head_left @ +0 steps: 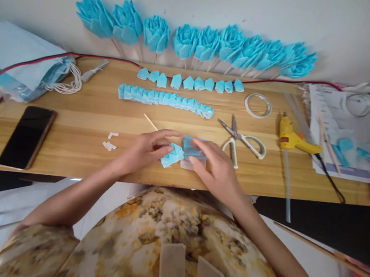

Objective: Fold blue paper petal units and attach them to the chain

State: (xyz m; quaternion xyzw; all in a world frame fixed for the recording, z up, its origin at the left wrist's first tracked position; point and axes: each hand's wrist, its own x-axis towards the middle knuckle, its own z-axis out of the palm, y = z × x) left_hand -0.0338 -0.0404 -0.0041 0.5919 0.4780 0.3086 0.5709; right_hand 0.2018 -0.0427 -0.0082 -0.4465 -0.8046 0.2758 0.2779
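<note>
At the front middle of the table, my left hand [144, 150] pinches a folded light-blue piece [173, 156] by its left side. My right hand [217, 169] has its thumb and forefinger on a darker blue, slightly see-through square [188, 149], right beside the folded piece. A pale translucent square [188, 164] lies under the right fingers. Just behind my hands is a thin wooden stick [151, 121]. Scissors [236, 136] with white handles lie spread apart near my right hand. Small white strips [110, 146] are to the left.
Folded blue pieces stand in a joined row [166, 99] and a spaced row [188, 82]. Blue flowers [156, 34] on sticks line the wall. A tape roll [258, 106], yellow glue gun [290, 136], phone [27, 137], plastic-wrapped sheets [25, 56] and papers [343, 127] surround the work.
</note>
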